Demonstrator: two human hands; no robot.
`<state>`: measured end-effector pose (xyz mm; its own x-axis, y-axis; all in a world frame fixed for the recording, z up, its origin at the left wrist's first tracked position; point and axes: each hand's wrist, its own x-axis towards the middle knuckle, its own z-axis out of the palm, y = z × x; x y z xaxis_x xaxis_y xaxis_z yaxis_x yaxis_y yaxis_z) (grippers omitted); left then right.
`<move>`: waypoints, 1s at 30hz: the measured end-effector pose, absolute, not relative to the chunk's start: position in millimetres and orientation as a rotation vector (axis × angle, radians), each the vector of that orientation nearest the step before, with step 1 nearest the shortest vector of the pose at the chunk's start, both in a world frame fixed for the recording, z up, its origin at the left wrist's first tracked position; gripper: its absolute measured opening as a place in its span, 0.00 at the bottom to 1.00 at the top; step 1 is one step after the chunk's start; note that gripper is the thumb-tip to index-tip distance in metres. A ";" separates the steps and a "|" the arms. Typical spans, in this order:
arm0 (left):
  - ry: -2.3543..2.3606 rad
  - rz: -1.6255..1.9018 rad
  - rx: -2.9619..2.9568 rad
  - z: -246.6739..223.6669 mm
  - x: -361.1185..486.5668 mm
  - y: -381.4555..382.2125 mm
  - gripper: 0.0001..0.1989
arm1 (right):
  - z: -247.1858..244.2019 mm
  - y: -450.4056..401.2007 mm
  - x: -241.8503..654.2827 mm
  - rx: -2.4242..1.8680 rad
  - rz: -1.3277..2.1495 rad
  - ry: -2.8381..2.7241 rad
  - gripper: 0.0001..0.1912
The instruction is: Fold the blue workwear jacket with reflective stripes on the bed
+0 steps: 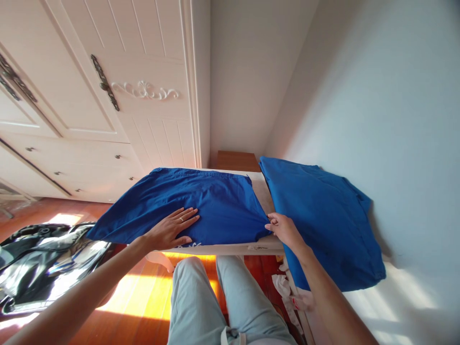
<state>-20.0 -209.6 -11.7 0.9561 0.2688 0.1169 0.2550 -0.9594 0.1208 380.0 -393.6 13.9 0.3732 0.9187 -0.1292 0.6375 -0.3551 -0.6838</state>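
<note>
A dark blue cloth garment (215,206) lies spread over a narrow light-coloured table (223,249), its left end hanging past the edge. Flat on its surface, with fingers spread, rests my left hand (174,228), a ring on one finger. My right hand (282,227) pinches the garment's right corner between thumb and fingers, drawing the fabric into creases. Just beyond that hand, a second, lighter blue folded cloth (327,220) is draped at the table's right end against the wall. Which kind of garment the dark cloth is, I cannot tell.
A white wardrobe (151,124) with carved trim and metal handles stands at the back left. An open suitcase (53,263) with packed items lies on the wooden floor (140,292). The wall (388,134) bounds the right side. Crumpled white paper (282,285) sits below the table.
</note>
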 end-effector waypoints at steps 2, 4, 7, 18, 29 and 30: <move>0.426 0.185 2.972 -11.6 -19.8 -209.2 0.38 | 12.1 -393.7 379.8 -2.091 0.599 -1.388 0.19; 0.465 0.143 2.935 -8.6 -18.4 -209.9 0.37 | 9.8 -396.7 380.2 -2.066 0.557 -1.394 0.21; 0.590 0.101 2.893 3.2 -7.8 -218.4 0.33 | 8.0 -404.7 380.5 -2.079 0.605 -1.339 0.34; 0.342 0.290 3.084 -22.6 106.5 -289.5 0.43 | 33.3 -392.0 380.2 -2.116 0.710 -1.701 0.36; 0.470 0.292 3.093 -34.8 106.1 -298.8 0.36 | 55.3 -387.1 367.9 -2.156 0.075 -1.876 0.38; 0.496 0.289 3.084 -34.4 108.6 -303.0 0.36 | 54.3 -389.1 356.1 -2.086 0.015 -1.879 0.37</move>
